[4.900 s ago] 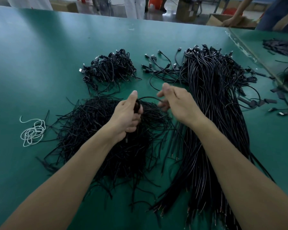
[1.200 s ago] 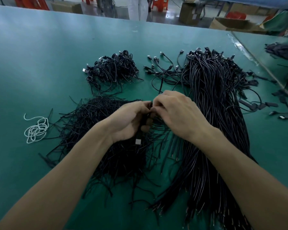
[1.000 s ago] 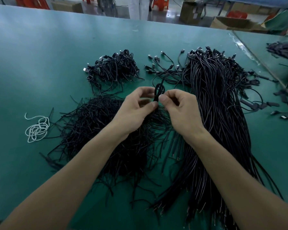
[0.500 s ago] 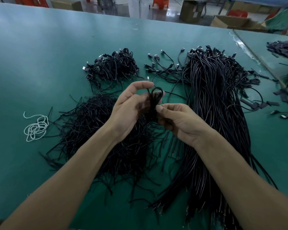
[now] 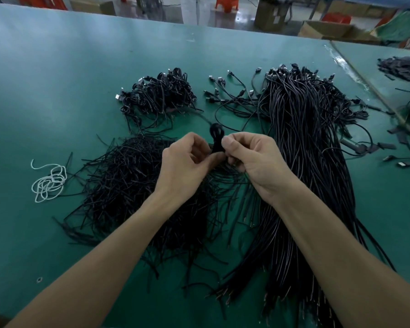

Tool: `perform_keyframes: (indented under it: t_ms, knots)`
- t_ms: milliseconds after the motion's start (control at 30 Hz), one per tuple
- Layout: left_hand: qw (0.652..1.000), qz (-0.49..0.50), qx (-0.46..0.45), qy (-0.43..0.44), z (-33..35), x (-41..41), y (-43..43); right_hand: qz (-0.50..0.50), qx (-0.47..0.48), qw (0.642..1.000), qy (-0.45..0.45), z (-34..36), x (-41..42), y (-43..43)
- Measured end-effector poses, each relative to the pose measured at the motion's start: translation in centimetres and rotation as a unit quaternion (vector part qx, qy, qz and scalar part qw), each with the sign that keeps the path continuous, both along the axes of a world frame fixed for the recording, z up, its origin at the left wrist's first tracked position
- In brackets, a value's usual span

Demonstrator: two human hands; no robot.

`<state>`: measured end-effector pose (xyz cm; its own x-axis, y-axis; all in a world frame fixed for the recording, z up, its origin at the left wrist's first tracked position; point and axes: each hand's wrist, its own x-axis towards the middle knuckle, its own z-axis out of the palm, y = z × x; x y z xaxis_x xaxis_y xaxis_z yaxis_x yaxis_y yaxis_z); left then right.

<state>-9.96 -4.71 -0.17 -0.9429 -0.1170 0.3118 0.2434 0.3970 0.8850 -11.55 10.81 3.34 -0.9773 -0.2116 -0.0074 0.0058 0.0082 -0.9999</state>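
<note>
Three black heaps lie on the desk [image 5: 57,67]: one heap of short ties [image 5: 133,181], one heap of coiled cables [image 5: 159,95], one heap of long cables [image 5: 301,143]. Roughly ten loose plugged cables [image 5: 234,98] lie between them. There is one white cord [image 5: 48,181] and one small black coil [image 5: 216,138].

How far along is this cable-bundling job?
Early on, it seems. Done: a small heap of coiled black cables lies at the far side of the green table. In hand: the left hand and the right hand pinch one looped black cable between them. Left: the long pile of straight black cables, which is far larger.
</note>
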Motion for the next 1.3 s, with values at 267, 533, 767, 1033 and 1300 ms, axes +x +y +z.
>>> perform_keyframes:
  t_ms: [267,533,767,1033,1300]
  knots:
    - [0.982,-0.109,0.147,-0.041,1.3,-1.3,-0.7,0.059,0.016,0.994,-0.091,-0.8,0.4,-0.2]
    - [0.927,-0.252,0.276,-0.012,0.8,0.0,-0.1,-0.024,0.064,0.992,-0.105,-0.9,-0.4,0.2]
    - [0.958,-0.183,0.221,-0.001,0.6,0.1,0.0,-0.107,0.052,0.993,-0.021,-1.0,-0.3,-0.2]
    - [0.982,-0.164,0.07,-0.057,0.9,-0.1,-0.5,-0.1,0.06,0.988,0.099,-1.3,0.3,-0.7]
    - [0.926,-0.202,0.176,-0.267,1.6,-0.7,-0.5,-0.043,0.119,0.978,0.167,-1.1,0.2,-0.9]
